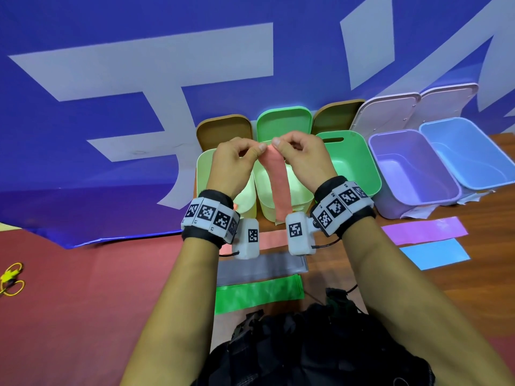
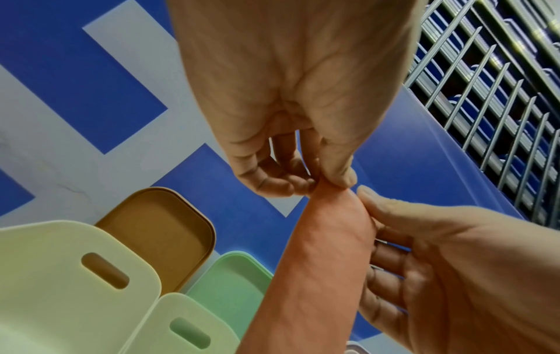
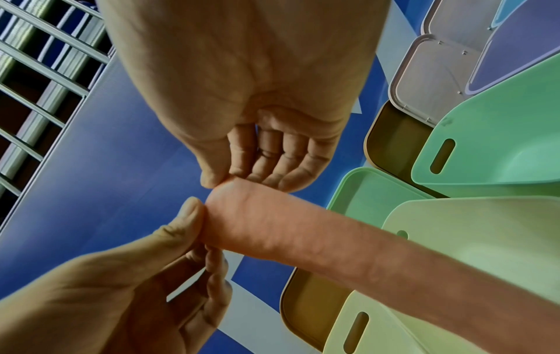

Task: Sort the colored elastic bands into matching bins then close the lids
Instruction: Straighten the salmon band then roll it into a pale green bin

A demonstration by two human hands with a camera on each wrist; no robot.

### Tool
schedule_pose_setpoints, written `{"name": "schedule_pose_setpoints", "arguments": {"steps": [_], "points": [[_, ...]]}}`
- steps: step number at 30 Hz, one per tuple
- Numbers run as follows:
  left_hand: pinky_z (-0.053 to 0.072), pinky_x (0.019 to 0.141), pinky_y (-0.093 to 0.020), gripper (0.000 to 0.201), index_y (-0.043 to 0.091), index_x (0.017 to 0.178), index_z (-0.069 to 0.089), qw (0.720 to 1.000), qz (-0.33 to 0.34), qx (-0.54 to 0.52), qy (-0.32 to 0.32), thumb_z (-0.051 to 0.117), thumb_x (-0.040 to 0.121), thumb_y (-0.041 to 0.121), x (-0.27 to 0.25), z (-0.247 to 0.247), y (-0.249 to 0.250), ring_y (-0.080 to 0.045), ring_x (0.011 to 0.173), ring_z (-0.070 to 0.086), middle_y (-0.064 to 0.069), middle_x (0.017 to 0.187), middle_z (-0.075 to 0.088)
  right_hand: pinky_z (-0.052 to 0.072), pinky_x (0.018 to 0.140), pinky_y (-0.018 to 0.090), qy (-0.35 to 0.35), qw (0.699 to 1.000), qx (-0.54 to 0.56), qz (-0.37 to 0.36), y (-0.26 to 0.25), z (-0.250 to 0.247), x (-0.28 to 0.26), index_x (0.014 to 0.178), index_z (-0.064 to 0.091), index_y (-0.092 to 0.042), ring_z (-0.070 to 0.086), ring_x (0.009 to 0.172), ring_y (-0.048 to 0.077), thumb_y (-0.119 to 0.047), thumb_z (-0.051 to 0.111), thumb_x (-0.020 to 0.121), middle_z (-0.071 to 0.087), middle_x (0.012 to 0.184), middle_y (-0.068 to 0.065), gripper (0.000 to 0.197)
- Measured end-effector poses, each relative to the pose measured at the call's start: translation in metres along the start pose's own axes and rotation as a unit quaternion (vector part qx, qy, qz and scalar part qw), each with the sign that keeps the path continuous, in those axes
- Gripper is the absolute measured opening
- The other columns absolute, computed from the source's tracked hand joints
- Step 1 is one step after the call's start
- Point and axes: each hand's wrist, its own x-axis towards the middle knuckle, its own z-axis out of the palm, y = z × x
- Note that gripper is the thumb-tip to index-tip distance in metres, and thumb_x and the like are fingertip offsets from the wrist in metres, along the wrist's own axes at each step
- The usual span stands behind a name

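Our left hand (image 1: 232,160) and right hand (image 1: 302,156) each pinch the pink band (image 1: 278,185) at its twelve o'clock end; it hangs limp, light and stretchy, so we judge edge pinches suit it.

Both forearms extend forward from the near edge, converging toward the middle; each wrist carries a black strap with a white marker block. Left hand (image 1: 232,160) raised, thumb and curled fingers pinching the top left corner of the pink band (image 1: 278,182); right hand (image 1: 302,156) level with it, just to the right, thumb and forefinger pinching the top right corner; thumb tips nearly touching; remaining fingers of both hands loosely curled under the palms.
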Motion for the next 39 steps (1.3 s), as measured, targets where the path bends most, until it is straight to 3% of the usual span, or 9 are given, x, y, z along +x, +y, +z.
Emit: {"name": "schedule_pose_setpoints", "arguments": {"steps": [3, 7, 10, 14, 17, 20, 28, 35, 39], "points": [[0.041, 0.075, -0.02, 0.015, 0.018, 0.089, 0.076, 1.0, 0.002, 0.009, -0.006, 0.063, 0.095, 0.023, 0.0004, -0.0001, 0.0003, 0.001, 0.075, 0.055, 0.009, 0.082, 0.062, 0.056, 0.09, 0.042, -0.005, 1.0, 0.024, 0.006, -0.0029, -0.0011, -0.0006, 0.089, 0.072, -0.017, 0.069, 0.089, 0.017, -0.028, 0.068, 0.091, 0.073, 0.087, -0.001, 0.012], [0.041, 0.074, -0.025, 0.018, 0.023, 0.083, 0.072, 1.0, 0.008, 0.017, -0.013, 0.06, 0.097, 0.024, 0.0013, -0.0011, 0.001, -0.002, 0.072, 0.052, 0.01, 0.078, 0.059, 0.055, 0.089, 0.032, -0.021, 0.999, 0.038, -0.015, -0.0061, -0.0023, -0.0017, 0.089, 0.073, -0.018, 0.066, 0.086, 0.008, -0.012, 0.069, 0.089, 0.071, 0.086, -0.006, 0.007], [0.048, 0.076, -0.04, 0.024, 0.024, 0.08, 0.072, 1.0, 0.017, 0.011, -0.017, 0.057, 0.099, 0.027, 0.003, -0.002, 0.0007, -0.011, 0.074, 0.054, -0.001, 0.08, 0.06, 0.053, 0.088, 0.028, -0.02, 0.998, 0.047, -0.019, -0.0067, -0.0016, -0.0012, 0.089, 0.073, -0.021, 0.064, 0.087, 0.009, -0.011, 0.072, 0.086, 0.071, 0.086, -0.007, 0.01], [0.051, 0.084, -0.054, 0.036, 0.012, 0.083, 0.075, 1.0, 0.0, -0.007, -0.029, 0.054, 0.098, 0.038, 0.0035, -0.0011, 0.0008, -0.034, 0.085, 0.059, -0.022, 0.091, 0.062, 0.054, 0.088, 0.03, 0.005, 0.999, 0.051, -0.012, -0.0056, -0.0003, 0.0008, 0.086, 0.074, -0.02, 0.065, 0.088, 0.015, -0.012, 0.073, 0.084, 0.073, 0.087, 0.001, 0.008], [0.053, 0.084, -0.043, 0.024, 0.02, 0.091, 0.076, 0.999, -0.007, -0.027, -0.028, 0.06, 0.095, 0.037, 0.0028, -0.0005, -0.0004, -0.023, 0.089, 0.063, -0.009, 0.093, 0.068, 0.054, 0.082, 0.025, 0.012, 0.999, 0.051, -0.006, -0.0052, -0.0007, 0.0013, 0.088, 0.074, -0.013, 0.064, 0.082, 0.011, -0.011, 0.073, 0.085, 0.072, 0.086, 0.004, 0.004], [0.052, 0.084, -0.029, 0.015, 0.013, 0.102, 0.073, 0.999, 0.01, -0.051, -0.017, 0.07, 0.089, 0.02, 0.002, 0.0005, -0.0015, -0.009, 0.087, 0.063, -0.001, 0.094, 0.071, 0.052, 0.076, 0.018, 0.019, 0.998, 0.051, 0.0, -0.0049, -0.0003, 0.0006, 0.087, 0.074, -0.012, 0.062, 0.078, 0.008, -0.011, 0.072, 0.087, 0.07, 0.082, 0.001, 0.002], [0.055, 0.086, -0.034, 0.008, 0.01, 0.094, 0.074, 0.998, 0.001, -0.066, 0.01, 0.068, 0.09, 0.014, 0.0029, 0.001, -0.006, -0.018, 0.088, 0.068, -0.004, 0.09, 0.074, 0.055, 0.084, 0.026, 0.021, 0.998, 0.065, -0.004, -0.0045, 0.0027, -0.0005, 0.086, 0.075, -0.016, 0.066, 0.083, 0.01, -0.013, 0.075, 0.085, 0.073, 0.084, -0.002, 0.003], [0.051, 0.07, -0.02, 0.013, 0.009, 0.097, 0.075, 0.997, 0.0, -0.08, 0.013, 0.061, 0.095, 0.009, 0.0005, 0.0028, -0.0023, -0.004, 0.075, 0.063, 0.0, 0.083, 0.072, 0.056, 0.083, 0.023, 0.016, 0.996, 0.085, -0.006, -0.0056, 0.0009, -0.0022, 0.096, 0.074, -0.012, 0.067, 0.085, 0.007, -0.002, 0.073, 0.083, 0.072, 0.088, -0.002, 0.017], [0.052, 0.067, -0.022, 0.018, 0.008, 0.099, 0.074, 0.996, -0.008, -0.09, 0.003, 0.057, 0.098, 0.01, 0.0009, 0.0034, -0.0017, -0.006, 0.074, 0.063, -0.004, 0.086, 0.072, 0.055, 0.081, 0.023, 0.027, 0.996, 0.08, -0.01, -0.004, 0.0019, -0.0013, 0.09, 0.074, -0.015, 0.065, 0.079, 0.005, -0.005, 0.074, 0.083, 0.071, 0.084, -0.003, 0.012]]}}
